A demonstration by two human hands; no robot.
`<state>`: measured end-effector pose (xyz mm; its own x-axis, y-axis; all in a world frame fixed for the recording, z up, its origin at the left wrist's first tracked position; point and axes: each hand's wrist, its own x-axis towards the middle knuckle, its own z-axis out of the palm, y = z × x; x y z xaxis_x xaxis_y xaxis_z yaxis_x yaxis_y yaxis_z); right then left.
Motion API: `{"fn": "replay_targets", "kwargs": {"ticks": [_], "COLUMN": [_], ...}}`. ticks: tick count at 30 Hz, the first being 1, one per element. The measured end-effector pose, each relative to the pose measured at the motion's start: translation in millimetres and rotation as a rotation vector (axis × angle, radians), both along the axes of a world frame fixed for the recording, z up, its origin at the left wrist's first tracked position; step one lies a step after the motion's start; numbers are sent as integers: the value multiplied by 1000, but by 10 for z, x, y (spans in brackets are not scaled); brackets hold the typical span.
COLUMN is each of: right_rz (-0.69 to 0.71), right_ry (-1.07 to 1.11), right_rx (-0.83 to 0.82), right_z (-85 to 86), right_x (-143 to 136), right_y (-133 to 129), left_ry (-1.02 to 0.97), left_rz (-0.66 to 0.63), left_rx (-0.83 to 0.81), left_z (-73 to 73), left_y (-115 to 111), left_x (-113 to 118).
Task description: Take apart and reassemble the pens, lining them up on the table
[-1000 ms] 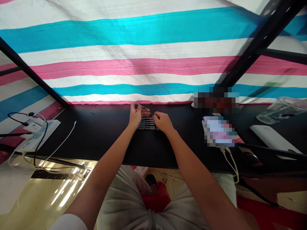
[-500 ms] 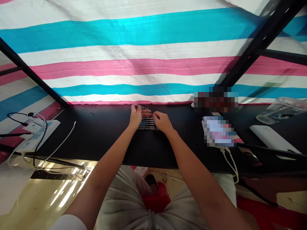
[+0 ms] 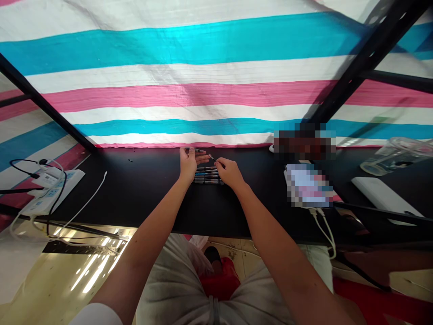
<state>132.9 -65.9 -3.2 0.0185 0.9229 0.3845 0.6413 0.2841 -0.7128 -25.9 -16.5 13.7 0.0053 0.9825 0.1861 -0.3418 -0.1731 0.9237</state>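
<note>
My left hand is above the black desk, a pen pinched between thumb and fingers, with other fingers stretched to the right. Just across from it, my right hand is closed on a small slender pen part, dark with a pale end; whether it is a cap or another piece is too small to tell. Below both hands, several pens lie side by side on the desk, their right ends partly covered by my right hand.
The black desk carries a white power strip with cables at left and a tiny dark piece. At right are a blurred-out device with white cables, a white slab and a clear jar. Striped sheeting hangs behind.
My left hand has shifted slightly left with the pen, away from my right hand. A gap has opened between them, and the small part now shows at my right fingertips.
</note>
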Motion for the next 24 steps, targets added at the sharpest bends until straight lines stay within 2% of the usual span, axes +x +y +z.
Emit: {"fn": "replay_targets", "kwargs": {"ticks": [14, 24], "right_rz": [3, 11], "right_ry": [4, 0], "right_rx": [-18, -3], "right_z": [-6, -27], "right_x": [2, 10], "right_y": [8, 25], "left_ry": [-11, 28], "left_rz": [-50, -81], "left_rx": [-96, -21], "left_z": [16, 8], "left_y": [7, -18], "left_x": [-12, -7]}}
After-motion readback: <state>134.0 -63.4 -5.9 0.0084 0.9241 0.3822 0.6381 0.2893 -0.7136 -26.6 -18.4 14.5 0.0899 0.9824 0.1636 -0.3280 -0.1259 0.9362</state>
